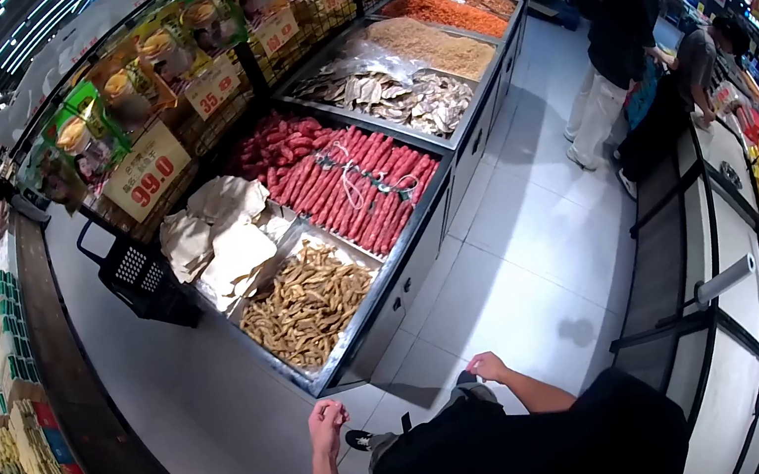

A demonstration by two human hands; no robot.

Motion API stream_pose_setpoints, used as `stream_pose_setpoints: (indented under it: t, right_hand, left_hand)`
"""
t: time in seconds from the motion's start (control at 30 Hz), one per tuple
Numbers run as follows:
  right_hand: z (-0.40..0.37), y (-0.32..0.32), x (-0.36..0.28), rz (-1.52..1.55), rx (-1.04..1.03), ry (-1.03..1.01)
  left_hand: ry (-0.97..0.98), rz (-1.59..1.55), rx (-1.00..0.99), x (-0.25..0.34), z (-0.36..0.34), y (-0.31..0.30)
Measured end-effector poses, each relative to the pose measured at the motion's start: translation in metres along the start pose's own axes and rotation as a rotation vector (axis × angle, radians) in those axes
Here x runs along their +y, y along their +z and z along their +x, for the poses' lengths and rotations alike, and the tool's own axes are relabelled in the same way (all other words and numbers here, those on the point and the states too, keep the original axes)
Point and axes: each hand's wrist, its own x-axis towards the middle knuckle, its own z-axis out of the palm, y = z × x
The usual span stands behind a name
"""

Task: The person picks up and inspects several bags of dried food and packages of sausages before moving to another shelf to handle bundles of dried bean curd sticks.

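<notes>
My left hand (328, 424) is raised near the front corner of the display bin, its fingers curled in and nothing visible in them. Lower right of the bin, over the floor, my right hand (489, 367) is loosely closed, also with nothing visible in it. Neither hand touches the goods. Nearest to them in the bin are small brown dried fish (311, 307). Beside these lie pale flat dried sheets (233, 231) and red sausages (366, 184), some tied with white string. Flat silvery dried fish (397, 98) fill a section farther back.
A black basket (140, 277) stands left of the bin. Bagged goods with price signs (146, 173) hang above it. Shelves (5, 340) line the left side. Two people (609, 48) stand at the right by a counter (708, 282). Tiled floor (505, 266) runs between.
</notes>
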Motion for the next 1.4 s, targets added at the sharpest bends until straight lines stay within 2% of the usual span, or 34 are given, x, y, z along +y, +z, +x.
stream_pose_setpoints:
  t: [0.03, 0.07, 0.13, 0.2, 0.3, 0.37, 0.4, 0.47, 0.5, 0.57, 0.6, 0.63, 0.7, 0.77, 0.83, 0.9, 0.97, 1.07, 1.17, 1.3, 1.4]
  right_hand:
    - [-0.001, -0.028, 0.027, 0.124, 0.027, 0.059]
    - [-0.005, -0.056, 0.056, 0.199, 0.084, 0.079]
    - [-0.006, -0.108, 0.115, 0.371, 0.217, 0.174]
    - [-0.025, -0.155, 0.144, 0.510, 0.392, 0.339]
    - [-0.036, -0.199, 0.183, 0.609, 0.469, 0.431]
    - [-0.033, -0.212, 0.196, 0.601, 0.474, 0.428]
    - [-0.033, -0.215, 0.197, 0.582, 0.471, 0.418]
    - [-0.023, -0.217, 0.189, 0.588, 0.479, 0.425]
    - [-0.014, -0.218, 0.182, 0.571, 0.472, 0.413]
    - [0.009, -0.217, 0.168, 0.602, 0.440, 0.369]
    - [0.021, -0.218, 0.159, 0.573, 0.410, 0.301]
    - [0.031, -0.224, 0.142, 0.541, 0.382, 0.230]
    - [0.046, -0.245, 0.104, 0.471, 0.314, 0.184]
    - [0.072, -0.270, 0.091, 0.416, 0.252, 0.182]
    - [0.088, -0.302, 0.072, 0.356, 0.215, 0.195]
    - [0.102, -0.338, 0.069, 0.378, 0.229, 0.162]
    - [0.119, -0.382, 0.057, 0.337, 0.236, 0.205]
    - [0.138, -0.445, 0.040, 0.462, 0.426, 0.159]
    - [0.170, -0.496, 0.036, 0.619, 0.480, 0.296]
    - [0.223, -0.550, 0.074, 0.683, 0.366, 0.390]
    - [0.262, -0.597, 0.080, 0.670, 0.325, 0.442]
  left_hand:
    - [-0.053, 0.223, 0.018, -0.016, 0.008, 0.013]
    - [-0.123, 0.313, 0.050, -0.034, 0.012, 0.026]
    - [-0.202, 0.754, -0.004, -0.082, 0.026, 0.017]
    - [-0.318, 0.935, 0.022, -0.114, 0.030, 0.010]
    - [-0.423, 0.855, 0.098, -0.166, 0.032, -0.027]
    - [-0.640, 0.537, 0.238, -0.173, 0.041, -0.021]
    - [-0.651, 0.560, 0.221, -0.171, 0.047, -0.004]
    - [-0.564, 0.850, -0.018, -0.168, 0.055, 0.033]
    - [-0.577, 0.873, -0.042, -0.166, 0.070, 0.056]
    - [-0.467, 0.915, -0.161, -0.170, 0.104, 0.102]
    - [-0.435, 0.774, -0.187, -0.177, 0.125, 0.117]
    - [-0.445, 0.787, -0.220, -0.185, 0.154, 0.130]
    - [-0.286, 0.612, -0.320, -0.198, 0.208, 0.161]
    - [-0.381, 0.822, -0.252, -0.189, 0.257, 0.224]
    - [-0.197, 0.797, -0.334, -0.183, 0.313, 0.281]
    - [-0.159, 0.745, -0.405, -0.148, 0.347, 0.367]
    - [-0.237, 0.655, -0.429, -0.110, 0.375, 0.455]
    - [-0.160, 0.589, -0.588, -0.070, 0.418, 0.565]
    - [-0.042, 0.574, -0.683, -0.030, 0.450, 0.662]
    - [0.156, 0.542, -0.680, 0.015, 0.502, 0.754]
    - [0.276, 0.474, -0.608, 0.044, 0.553, 0.799]
